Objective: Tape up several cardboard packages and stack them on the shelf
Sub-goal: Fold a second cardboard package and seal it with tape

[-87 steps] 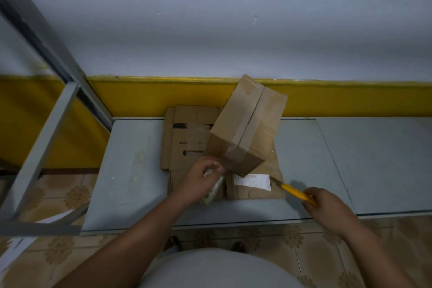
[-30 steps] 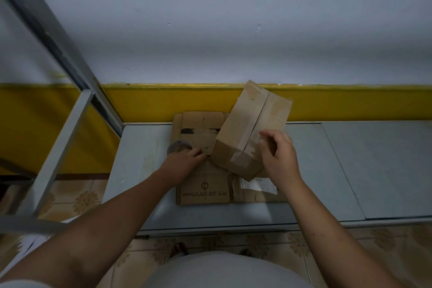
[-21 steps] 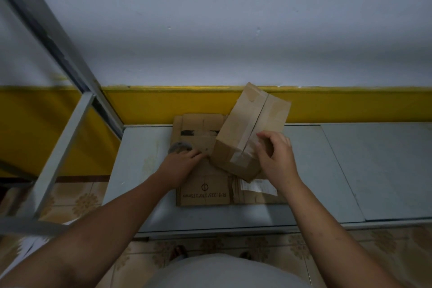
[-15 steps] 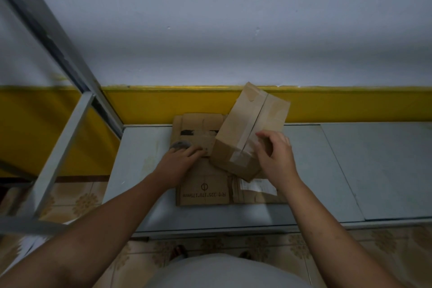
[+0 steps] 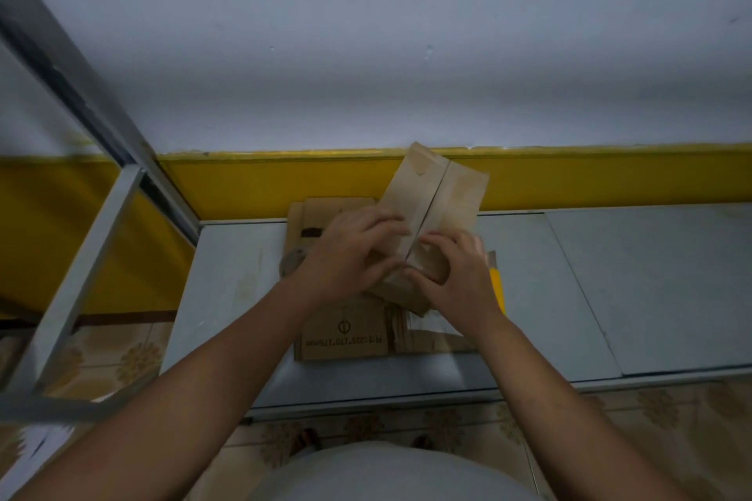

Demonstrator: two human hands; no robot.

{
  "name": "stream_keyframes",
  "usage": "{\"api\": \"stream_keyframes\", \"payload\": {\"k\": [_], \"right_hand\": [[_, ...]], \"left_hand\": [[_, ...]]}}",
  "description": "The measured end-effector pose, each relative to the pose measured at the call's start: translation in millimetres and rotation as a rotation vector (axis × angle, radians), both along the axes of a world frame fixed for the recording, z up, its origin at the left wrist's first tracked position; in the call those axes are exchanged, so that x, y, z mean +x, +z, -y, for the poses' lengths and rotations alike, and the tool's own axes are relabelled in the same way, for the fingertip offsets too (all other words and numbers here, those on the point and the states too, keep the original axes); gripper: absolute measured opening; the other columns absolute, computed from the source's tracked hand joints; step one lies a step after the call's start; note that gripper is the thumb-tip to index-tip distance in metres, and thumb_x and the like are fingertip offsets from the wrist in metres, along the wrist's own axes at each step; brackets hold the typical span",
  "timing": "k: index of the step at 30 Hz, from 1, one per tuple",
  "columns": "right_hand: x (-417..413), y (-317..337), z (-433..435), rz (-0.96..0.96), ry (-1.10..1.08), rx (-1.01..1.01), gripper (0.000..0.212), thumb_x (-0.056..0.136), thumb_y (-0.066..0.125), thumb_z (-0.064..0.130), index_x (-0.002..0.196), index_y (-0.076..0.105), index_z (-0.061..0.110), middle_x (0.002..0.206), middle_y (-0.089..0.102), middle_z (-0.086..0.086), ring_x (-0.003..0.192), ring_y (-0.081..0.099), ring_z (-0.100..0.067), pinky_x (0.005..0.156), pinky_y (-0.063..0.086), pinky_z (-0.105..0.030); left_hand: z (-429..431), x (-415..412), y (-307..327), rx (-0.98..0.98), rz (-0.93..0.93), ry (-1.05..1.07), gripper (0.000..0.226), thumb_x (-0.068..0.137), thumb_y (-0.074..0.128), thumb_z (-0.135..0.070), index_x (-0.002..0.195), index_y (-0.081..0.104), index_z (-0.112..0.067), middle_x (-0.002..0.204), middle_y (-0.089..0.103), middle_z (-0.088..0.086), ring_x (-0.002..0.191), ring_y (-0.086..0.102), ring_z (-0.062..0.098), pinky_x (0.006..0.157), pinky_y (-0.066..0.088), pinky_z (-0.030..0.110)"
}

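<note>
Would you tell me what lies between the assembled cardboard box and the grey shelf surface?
In the head view, flattened cardboard sheets lie under the box, on the shelf.

A grey shelf (image 5: 610, 289) carries flattened cardboard sheets (image 5: 342, 338), a tape roll (image 5: 291, 262) and a yellow cutter (image 5: 497, 289).

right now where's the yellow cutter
In the head view the yellow cutter lies on the grey shelf, just right of the right hand and beside the flattened cardboard, mostly hidden behind that hand.
</note>
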State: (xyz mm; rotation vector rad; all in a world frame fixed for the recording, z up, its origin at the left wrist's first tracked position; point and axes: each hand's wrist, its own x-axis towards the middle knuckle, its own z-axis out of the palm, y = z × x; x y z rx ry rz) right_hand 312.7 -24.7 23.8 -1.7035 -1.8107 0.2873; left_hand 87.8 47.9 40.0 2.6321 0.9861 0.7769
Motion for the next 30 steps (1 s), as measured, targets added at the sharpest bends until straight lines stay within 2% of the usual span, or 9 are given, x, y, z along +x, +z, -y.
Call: {"api": "stream_keyframes", "payload": {"k": [3,7,11,16,22,25,28,30], "right_hand": [[-3,-7,0,0.042,-0.009,0.06,0.049,0.083,0.076,0.058,0.122,0.069,0.029,0.125,0.058,0.007,0.117,0.048,-0.02,0.096,0.045,-0.043],[-2,-18,-1,0.064,0.0,0.093,0.051,0.082,0.079,0.054,0.123,0.071,0.025,0.126,0.06,0.003,0.118,0.05,-0.022,0.094,0.043,-0.038],[-4,-24,0,0.093,0.006,0.128,0.05,0.08,0.086,0.045,0.121,0.073,0.02,0.126,0.062,-0.001,0.119,0.053,-0.025,0.095,0.043,-0.044],[-4,-22,0,0.086,0.005,0.145,0.052,0.081,0.078,0.055,0.124,0.07,0.027,0.128,0.056,0.002,0.121,0.05,-0.022,0.098,0.037,-0.038],[-9,-27,1,0.069,-0.01,0.156,0.05,0.081,0.082,0.047,0.124,0.073,0.024,0.127,0.061,-0.002,0.122,0.052,-0.025,0.094,0.043,-0.045],[-5,-26,0,0.058,0.015,0.151,0.052,0.08,0.082,0.048,0.125,0.071,0.023,0.129,0.059,-0.001,0.124,0.051,-0.024,0.099,0.04,-0.045],[6,-23,1,0.099,0.063,0.112,0.059,0.078,0.084,0.048,0.131,0.069,0.027,0.137,0.057,0.0,0.131,0.05,-0.025,0.11,0.033,-0.053],[12,-23,3,0.085,0.129,0.103,0.061,0.08,0.087,0.039,0.136,0.067,0.025,0.14,0.056,-0.002,0.133,0.048,-0.028,0.111,0.037,-0.057]], "left_hand": [[-3,8,5,-0.026,-0.107,-0.128,0.047,0.096,0.064,-0.051,0.138,0.063,-0.031,0.149,0.057,-0.007,0.139,0.051,0.017,0.121,0.035,0.042],[-12,4,-3,0.063,-0.174,-0.167,0.042,0.095,0.075,-0.038,0.134,0.07,-0.024,0.145,0.064,-0.003,0.141,0.052,0.019,0.124,0.033,0.047],[-10,-2,-13,0.083,-0.122,-0.145,0.04,0.096,0.076,-0.032,0.135,0.07,-0.024,0.144,0.066,-0.005,0.143,0.052,0.017,0.123,0.033,0.049],[-10,-2,-16,0.058,-0.116,-0.161,0.042,0.099,0.066,-0.046,0.137,0.067,-0.028,0.147,0.063,-0.007,0.147,0.047,0.014,0.125,0.03,0.049],[-13,-2,-17,0.023,-0.091,-0.153,0.04,0.098,0.074,-0.032,0.137,0.071,-0.026,0.148,0.063,-0.005,0.148,0.048,0.015,0.126,0.031,0.049],[-13,-13,-19,0.006,-0.086,-0.089,0.06,0.093,0.076,-0.04,0.149,0.059,-0.026,0.158,0.053,-0.004,0.15,0.043,0.016,0.125,0.032,0.048],[-13,-44,-26,-0.107,-0.026,0.107,0.087,0.081,0.085,-0.05,0.156,0.045,-0.031,0.16,0.042,-0.005,0.145,0.043,0.018,0.117,0.043,0.051],[-14,-65,-34,-0.179,-0.034,0.157,0.095,0.079,0.088,-0.049,0.159,0.039,-0.033,0.16,0.039,-0.006,0.141,0.046,0.019,0.112,0.048,0.05]]}}
